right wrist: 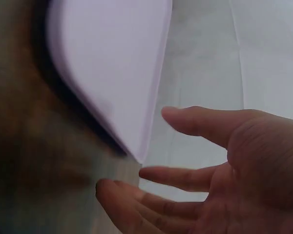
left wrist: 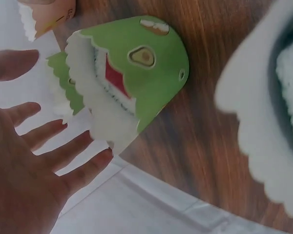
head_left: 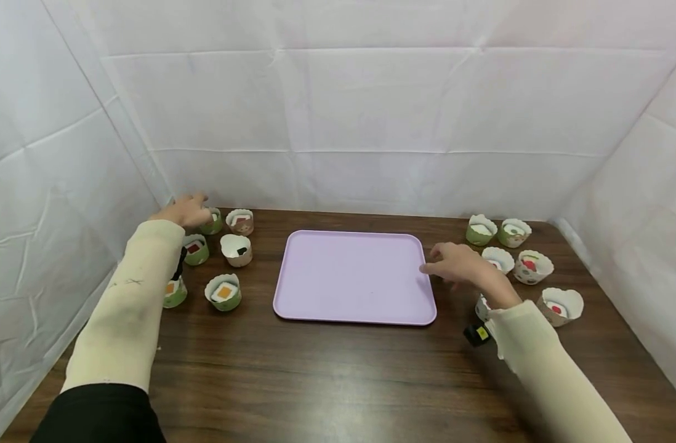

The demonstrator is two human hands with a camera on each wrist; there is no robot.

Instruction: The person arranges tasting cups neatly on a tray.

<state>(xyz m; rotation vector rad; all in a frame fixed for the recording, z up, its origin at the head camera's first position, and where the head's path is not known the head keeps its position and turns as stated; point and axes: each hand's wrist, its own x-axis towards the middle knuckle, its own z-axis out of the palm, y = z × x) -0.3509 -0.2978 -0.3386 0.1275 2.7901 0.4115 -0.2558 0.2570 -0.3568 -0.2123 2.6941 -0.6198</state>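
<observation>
My left hand (head_left: 184, 212) reaches over the far left group of paper cups, its fingers spread and holding nothing. Just beyond its fingers is a far green paper cup (head_left: 213, 225). In the left wrist view, a green avocado-print cup (left wrist: 161, 58) with white filling and a red piece lies close to the fingertips; whether they touch cannot be told. My right hand (head_left: 462, 267) hovers by the right edge of the lilac tray (head_left: 354, 277), thumb and fingers apart. The right wrist view shows that hand's palm beside the tray's corner, with nothing held.
Several more cups stand at left, including a white one (head_left: 236, 251) and a green one with an orange square (head_left: 224, 294). Another group, with a polka-dot cup (head_left: 533, 268), stands at right, partly behind the right arm. White sheets (head_left: 371, 104) enclose the brown table (head_left: 316, 381).
</observation>
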